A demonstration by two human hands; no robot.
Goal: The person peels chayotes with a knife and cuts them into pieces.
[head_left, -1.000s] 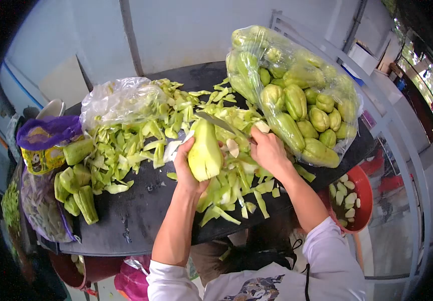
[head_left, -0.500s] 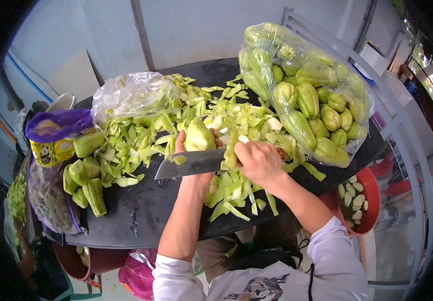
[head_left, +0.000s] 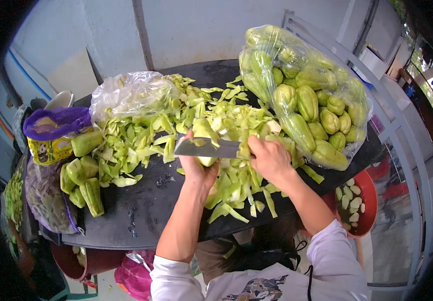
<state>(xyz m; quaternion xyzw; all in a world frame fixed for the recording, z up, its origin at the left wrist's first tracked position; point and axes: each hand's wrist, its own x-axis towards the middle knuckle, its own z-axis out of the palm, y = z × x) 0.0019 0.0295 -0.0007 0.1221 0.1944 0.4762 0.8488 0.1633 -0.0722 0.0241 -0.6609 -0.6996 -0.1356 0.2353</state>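
My left hand [head_left: 196,169] is closed around a pale green chayote [head_left: 202,128], gripping it from below and the side. Across the front of the chayote lies the broad steel blade of a knife [head_left: 209,149], its tip pointing left. The knife's handle is in my right hand [head_left: 272,158], with the fingers wrapped round it. A bit of green peel sits on the blade's upper edge. Beneath and around both hands spreads a heap of chayote peels [head_left: 231,118]. The blade hides the middle of the chayote.
A clear plastic bag of whole chayotes [head_left: 322,105] stands at the right of the black table [head_left: 141,210]. On the left are several loose chayotes [head_left: 83,180], a purple mesh bag [head_left: 50,195] and a crumpled plastic bag [head_left: 131,98]. A red bucket [head_left: 369,200] with pale pieces stands below right.
The knife has risen from the lower part of the chayote to across its middle, moving slightly right. My right hand has shifted a little rightward. The chayote has tilted in my left hand.
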